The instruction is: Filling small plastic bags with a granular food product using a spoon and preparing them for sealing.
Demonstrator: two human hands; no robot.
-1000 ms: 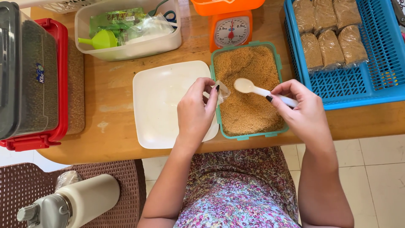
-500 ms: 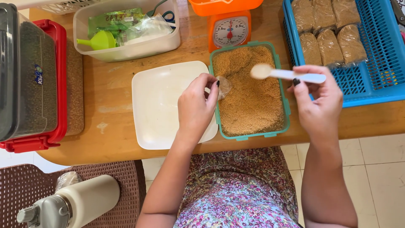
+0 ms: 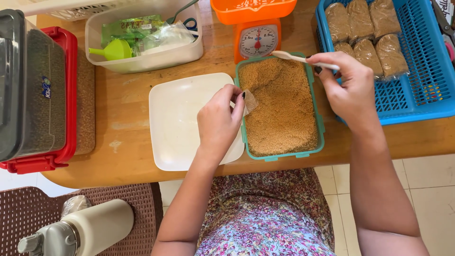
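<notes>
Floral garment, bare arms, dark-painted nails.

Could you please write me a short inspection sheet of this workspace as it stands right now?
Surface: wooden table, pale scuffs.
Job's things: green-rimmed tub of brown granules; small clear bag; white spoon; white tray.
Clutter: orange scale; blue basket of filled bags; clear bin with green funnel; red-lidded box.
Grippers: left hand pinches the bag; right hand holds the spoon.
Cables: nothing seen.
Surroundings: tiled floor, brown chair, white flask.
</notes>
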